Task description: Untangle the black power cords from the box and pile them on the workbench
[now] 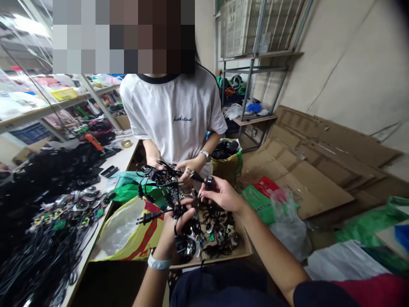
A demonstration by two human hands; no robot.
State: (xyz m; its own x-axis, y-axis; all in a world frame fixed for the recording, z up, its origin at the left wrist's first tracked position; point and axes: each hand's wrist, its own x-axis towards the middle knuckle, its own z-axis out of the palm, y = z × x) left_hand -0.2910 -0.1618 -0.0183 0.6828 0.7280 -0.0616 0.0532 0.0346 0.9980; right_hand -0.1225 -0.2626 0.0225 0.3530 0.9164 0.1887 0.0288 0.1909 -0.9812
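A tangle of black rubber power cords (169, 187) held up over a shallow brown cardboard tray (223, 259).

The left hand (177, 226), with a white plastic wristband (159, 263), has its grip closed around the cords, a black two-pin plug (147, 218) sticking out beside it. The right hand (223, 196) has its grip pinching a small black plug (209, 182) between thumb and fingertips. More cords and adapters (217, 230) lie in the tray. Just beyond, a co-worker's hands (188, 168) hold cords from the tangle. Farther left, a yellow woven bag (137, 234) sits beside a white tabletop (121, 160) heaped with black cables (38, 256); flattened brown cardboard sheets (313, 179) lie right.
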